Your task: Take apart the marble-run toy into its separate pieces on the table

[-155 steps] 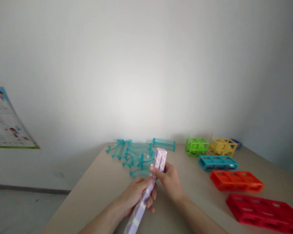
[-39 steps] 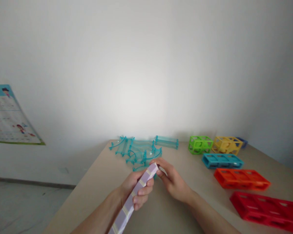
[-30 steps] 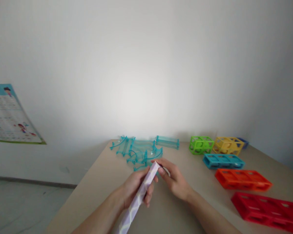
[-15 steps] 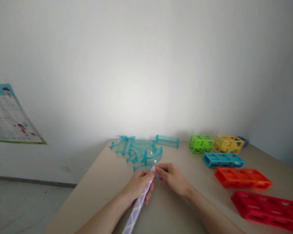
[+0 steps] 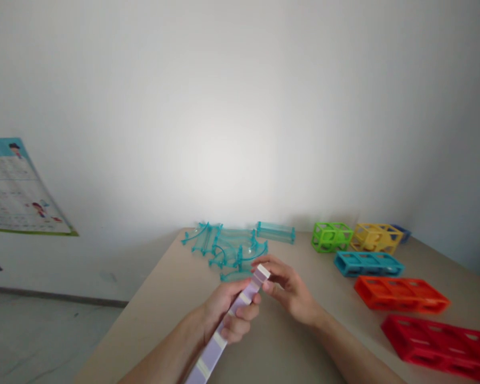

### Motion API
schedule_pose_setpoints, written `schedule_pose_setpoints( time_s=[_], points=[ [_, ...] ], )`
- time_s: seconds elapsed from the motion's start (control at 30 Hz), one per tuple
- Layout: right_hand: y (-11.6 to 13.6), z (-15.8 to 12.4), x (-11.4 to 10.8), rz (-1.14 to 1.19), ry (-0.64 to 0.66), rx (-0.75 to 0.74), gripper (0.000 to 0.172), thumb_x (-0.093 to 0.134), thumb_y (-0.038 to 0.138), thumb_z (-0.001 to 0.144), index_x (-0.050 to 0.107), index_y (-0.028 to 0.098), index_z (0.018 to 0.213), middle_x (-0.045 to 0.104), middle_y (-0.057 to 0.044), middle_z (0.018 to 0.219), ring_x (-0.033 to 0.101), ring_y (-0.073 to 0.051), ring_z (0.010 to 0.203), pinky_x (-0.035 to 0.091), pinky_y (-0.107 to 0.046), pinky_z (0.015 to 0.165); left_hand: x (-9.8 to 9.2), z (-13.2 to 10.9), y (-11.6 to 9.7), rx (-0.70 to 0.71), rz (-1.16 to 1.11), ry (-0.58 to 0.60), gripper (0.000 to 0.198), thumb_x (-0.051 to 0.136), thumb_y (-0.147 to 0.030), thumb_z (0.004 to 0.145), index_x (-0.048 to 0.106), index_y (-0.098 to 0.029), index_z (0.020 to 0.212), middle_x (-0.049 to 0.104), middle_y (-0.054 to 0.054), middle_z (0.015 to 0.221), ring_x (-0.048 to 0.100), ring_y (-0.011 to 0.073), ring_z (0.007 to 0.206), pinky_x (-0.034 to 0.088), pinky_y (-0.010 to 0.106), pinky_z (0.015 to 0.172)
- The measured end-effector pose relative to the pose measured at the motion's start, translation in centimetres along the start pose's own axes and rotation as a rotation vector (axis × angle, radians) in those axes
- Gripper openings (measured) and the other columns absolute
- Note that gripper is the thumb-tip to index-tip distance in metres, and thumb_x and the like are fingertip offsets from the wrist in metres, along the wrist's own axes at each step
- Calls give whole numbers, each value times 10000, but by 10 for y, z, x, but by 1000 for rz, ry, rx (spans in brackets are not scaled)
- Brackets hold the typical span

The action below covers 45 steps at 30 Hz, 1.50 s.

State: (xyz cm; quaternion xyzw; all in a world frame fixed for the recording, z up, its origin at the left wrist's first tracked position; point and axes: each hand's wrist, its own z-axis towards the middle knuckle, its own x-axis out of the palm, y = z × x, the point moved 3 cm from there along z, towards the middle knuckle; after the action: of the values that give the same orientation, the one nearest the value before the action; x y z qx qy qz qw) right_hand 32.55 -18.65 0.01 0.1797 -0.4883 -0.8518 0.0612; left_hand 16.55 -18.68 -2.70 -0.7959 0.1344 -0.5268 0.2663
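A long lilac bar (image 5: 220, 340) with pale bands runs from the bottom of the view up to the middle of the table. My left hand (image 5: 226, 312) is wrapped around its upper part. My right hand (image 5: 290, 290) pinches the far tip of the bar between thumb and fingers. Both hands hover just above the beige table (image 5: 172, 298), close in front of a pile of clear teal track pieces (image 5: 228, 248).
Open plastic frames lie along the right side: green (image 5: 331, 236), yellow (image 5: 377, 238), blue (image 5: 368, 263), orange (image 5: 400, 294) and a long red one (image 5: 444, 341). A white wall stands behind the table. A poster (image 5: 14, 192) hangs low at left, above the floor.
The bar has been turned in my hands, from its zigzag face to its banded face. Its tip has risen slightly, with my right hand still at the end.
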Motion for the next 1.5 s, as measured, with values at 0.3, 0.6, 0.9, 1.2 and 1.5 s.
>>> schedule_pose_setpoints(
  time_s=[0.3,0.6,0.9,1.2,1.5],
  points=[
    [-13,2,8,-21,-140,197,374,612,522,830,553,167,729,462,37,632,422,-115,590,342,-227,542,1,4,9,-43,67,-60,363,422,-531,901,520,-190,823,356,-76,495,131,50,299,78,187,289],
    [-33,3,6,-116,-367,347,245,641,407,782,529,194,737,467,70,549,432,-107,499,309,-219,468,-3,17,18,71,236,-277,404,367,-583,888,493,-204,827,378,-80,507,175,57,302,177,177,290],
    [-33,2,2,25,-487,560,211,594,310,732,486,212,580,435,72,389,379,-93,345,265,-214,347,1,18,20,153,371,-350,424,401,-617,861,476,-202,816,379,-88,506,222,49,297,223,159,288],
    [-37,-1,9,288,-505,698,321,577,373,731,434,219,489,347,81,315,250,-67,252,198,-197,239,3,16,16,179,312,-325,389,374,-550,898,506,-190,829,380,-83,499,209,49,290,218,158,265],
    [-39,1,-15,463,-704,517,443,647,511,754,367,228,562,292,109,421,264,-57,351,225,-189,330,5,8,11,194,295,-226,381,416,-487,901,577,-167,1028,494,-37,575,359,64,316,370,191,306]
  ],
)
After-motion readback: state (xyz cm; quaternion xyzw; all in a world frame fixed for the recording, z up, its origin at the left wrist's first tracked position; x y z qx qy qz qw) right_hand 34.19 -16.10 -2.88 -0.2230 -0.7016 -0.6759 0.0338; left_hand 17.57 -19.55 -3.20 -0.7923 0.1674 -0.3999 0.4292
